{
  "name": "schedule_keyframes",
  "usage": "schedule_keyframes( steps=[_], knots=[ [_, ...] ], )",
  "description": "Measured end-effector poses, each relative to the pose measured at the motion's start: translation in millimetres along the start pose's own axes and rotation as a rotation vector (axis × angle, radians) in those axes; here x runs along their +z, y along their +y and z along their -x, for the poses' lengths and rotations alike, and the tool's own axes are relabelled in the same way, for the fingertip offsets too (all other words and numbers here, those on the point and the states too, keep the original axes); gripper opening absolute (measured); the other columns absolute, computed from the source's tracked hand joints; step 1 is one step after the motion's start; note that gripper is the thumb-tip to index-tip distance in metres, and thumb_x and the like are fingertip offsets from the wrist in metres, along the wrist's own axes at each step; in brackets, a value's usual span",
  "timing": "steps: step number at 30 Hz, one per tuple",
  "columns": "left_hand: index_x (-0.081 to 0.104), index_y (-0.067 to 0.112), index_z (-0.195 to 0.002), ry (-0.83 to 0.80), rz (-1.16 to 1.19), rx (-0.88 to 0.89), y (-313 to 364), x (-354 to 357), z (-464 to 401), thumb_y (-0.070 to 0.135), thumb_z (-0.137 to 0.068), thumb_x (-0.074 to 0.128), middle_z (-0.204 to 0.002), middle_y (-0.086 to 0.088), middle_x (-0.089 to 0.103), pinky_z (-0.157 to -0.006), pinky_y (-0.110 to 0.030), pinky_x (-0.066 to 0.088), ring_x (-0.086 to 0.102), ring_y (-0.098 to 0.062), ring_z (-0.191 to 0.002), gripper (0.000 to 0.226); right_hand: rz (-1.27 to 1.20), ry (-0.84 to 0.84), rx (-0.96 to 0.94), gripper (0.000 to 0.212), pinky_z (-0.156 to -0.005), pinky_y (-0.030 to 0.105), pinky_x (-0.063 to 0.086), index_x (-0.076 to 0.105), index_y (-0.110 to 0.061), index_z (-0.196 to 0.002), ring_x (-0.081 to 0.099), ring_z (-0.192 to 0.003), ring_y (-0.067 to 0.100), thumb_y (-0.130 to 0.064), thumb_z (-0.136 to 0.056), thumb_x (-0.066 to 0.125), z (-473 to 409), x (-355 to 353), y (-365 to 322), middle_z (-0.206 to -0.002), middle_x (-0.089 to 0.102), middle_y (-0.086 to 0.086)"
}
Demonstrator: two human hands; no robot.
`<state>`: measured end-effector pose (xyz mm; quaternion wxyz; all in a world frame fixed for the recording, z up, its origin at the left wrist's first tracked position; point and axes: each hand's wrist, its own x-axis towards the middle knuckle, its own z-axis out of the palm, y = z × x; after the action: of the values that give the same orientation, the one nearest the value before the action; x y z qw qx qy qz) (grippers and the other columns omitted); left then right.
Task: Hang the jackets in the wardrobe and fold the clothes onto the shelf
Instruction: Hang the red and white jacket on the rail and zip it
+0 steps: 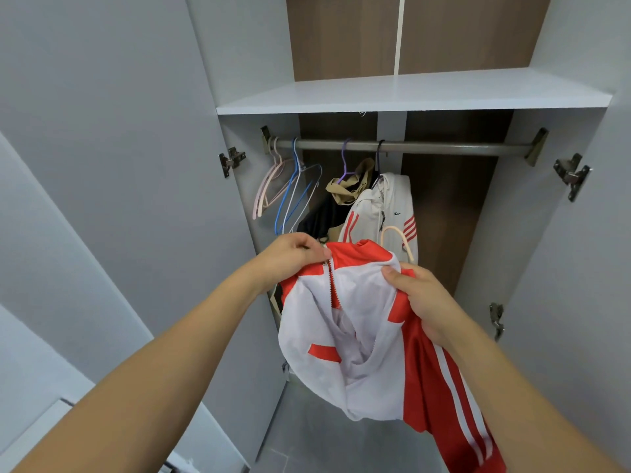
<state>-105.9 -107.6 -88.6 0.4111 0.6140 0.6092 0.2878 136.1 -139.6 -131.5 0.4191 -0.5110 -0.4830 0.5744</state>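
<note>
Up front, the left hand (296, 255) pinches the collar edge of a red and white track jacket (362, 336) beside its zipper (330, 285), fingers curled tight on the cloth. The jacket hangs between both hands in front of the open wardrobe, its white mesh lining turned outward and a red sleeve with two white stripes trailing down at the lower right. The right hand (423, 302) grips the other side of the collar, thumb pressed on the lining and fingers wrapped behind the fabric. A cream hanger hook (397, 238) rises from behind the collar, just above that hand.

Further back, on the left, a grey door (102, 165) stands swung wide, with metal hinges (232, 160) at its edge. On the metal rail (444, 147) hang, from left to right, empty pink hangers (269, 186), a blue wire hanger (290, 196) and a pale one touching it, then a purple hanger (345, 165) carrying a dark garment with a tan lining (351, 186), then a white jacket with red stripes (386, 209) directly behind the held jacket. The right stretch of the rail is bare. Above runs a smooth white shelf (409, 92), backed by brown wood-grain panels (341, 35).
</note>
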Motion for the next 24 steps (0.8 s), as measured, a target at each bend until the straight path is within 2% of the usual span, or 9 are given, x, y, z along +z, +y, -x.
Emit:
schedule_keyframes(
  steps=[4, 7, 9, 12, 15, 17, 20, 22, 24],
  knots=[
    [0.074, 0.025, -0.093, 0.003, 0.015, 0.157, 7, 8, 0, 0.032, -0.092, 0.069, -0.089, 0.004, 0.076, -0.080, -0.033, 0.060, 0.074, -0.015, -0.084, 0.009, -0.012, 0.016, 0.011, 0.024, -0.096, 0.039, 0.053, 0.070, -0.023, -0.112, 0.068, -0.102, 0.022, -0.037, -0.096, 0.058, 2, -3, 3, -0.107, 0.074, -0.001],
    [0.072, 0.023, -0.089, -0.035, -0.047, 0.247, 18, 10, 4, 0.027, -0.096, 0.064, -0.080, 0.008, 0.074, -0.073, -0.025, 0.057, 0.072, -0.008, -0.076, 0.011, 0.011, 0.051, -0.009, 0.019, -0.091, 0.036, 0.054, 0.072, -0.023, -0.104, 0.070, -0.100, 0.021, -0.034, -0.097, 0.059, 2, -9, 10, -0.099, 0.076, -0.003],
    [0.068, 0.023, -0.089, -0.028, -0.292, 0.388, 28, 10, 8, 0.024, -0.099, 0.059, -0.074, 0.013, 0.069, -0.068, -0.021, 0.052, 0.066, -0.003, -0.070, 0.014, 0.031, 0.091, -0.041, 0.019, -0.093, 0.038, 0.054, 0.074, -0.023, -0.100, 0.069, -0.102, 0.023, -0.032, -0.098, 0.057, 3, -10, 16, -0.100, 0.075, -0.001],
    [0.064, 0.018, -0.094, 0.040, -0.878, 0.704, 46, 5, 13, 0.021, -0.099, 0.051, -0.071, 0.003, 0.062, -0.066, -0.035, 0.050, 0.057, -0.016, -0.066, 0.013, 0.029, 0.179, -0.059, 0.025, -0.096, 0.038, 0.052, 0.071, -0.031, -0.102, 0.065, -0.104, 0.019, -0.038, -0.102, 0.046, 5, -8, 20, -0.112, 0.070, -0.002],
    [0.063, 0.012, -0.091, 0.075, -1.111, 0.973, 64, -5, 19, 0.006, -0.088, 0.056, -0.058, -0.003, 0.047, -0.052, -0.035, 0.043, 0.046, -0.024, -0.055, 0.010, 0.079, 0.245, -0.194, 0.026, -0.102, 0.032, 0.046, 0.065, -0.038, -0.102, 0.056, -0.110, 0.010, -0.027, -0.105, 0.041, 6, -9, 17, -0.125, 0.056, -0.005],
    [0.063, 0.010, -0.090, 0.026, -1.179, 1.061, 73, -7, 22, 0.002, -0.085, 0.058, -0.059, -0.006, 0.052, -0.053, -0.036, 0.046, 0.049, -0.026, -0.058, 0.010, 0.123, 0.228, -0.273, 0.036, -0.098, 0.019, 0.042, 0.065, -0.042, -0.103, 0.051, -0.103, 0.001, -0.016, -0.105, 0.039, 7, -8, 10, -0.121, 0.047, -0.015],
    [0.065, 0.011, -0.096, -0.001, -1.212, 1.133, 81, -5, 25, 0.010, -0.092, 0.050, -0.065, -0.007, 0.059, -0.060, -0.036, 0.048, 0.054, -0.026, -0.065, 0.016, 0.108, 0.138, -0.335, 0.041, -0.080, 0.002, 0.042, 0.060, -0.052, -0.114, 0.052, -0.098, -0.009, -0.016, -0.104, 0.043, 5, -3, 3, -0.105, 0.045, -0.034],
    [0.067, 0.010, -0.098, 0.005, -1.188, 1.168, 84, -2, 27, 0.016, -0.095, 0.041, -0.066, -0.006, 0.059, -0.059, -0.030, 0.042, 0.053, -0.026, -0.065, 0.026, 0.188, 0.118, -0.358, 0.041, -0.080, 0.002, 0.041, 0.055, -0.056, -0.124, 0.049, -0.099, -0.007, -0.021, -0.102, 0.049, 4, -1, 1, -0.111, 0.039, -0.018],
    [0.068, 0.009, -0.097, 0.017, -1.165, 1.186, 87, 1, 28, 0.015, -0.094, 0.042, -0.065, -0.006, 0.058, -0.060, -0.027, 0.036, 0.052, -0.027, -0.063, 0.027, 0.238, 0.112, -0.404, 0.038, -0.078, -0.004, 0.037, 0.056, -0.057, -0.122, 0.046, -0.093, -0.014, -0.028, -0.097, 0.059, 3, 1, 0, -0.108, 0.036, -0.008]
  ],
)
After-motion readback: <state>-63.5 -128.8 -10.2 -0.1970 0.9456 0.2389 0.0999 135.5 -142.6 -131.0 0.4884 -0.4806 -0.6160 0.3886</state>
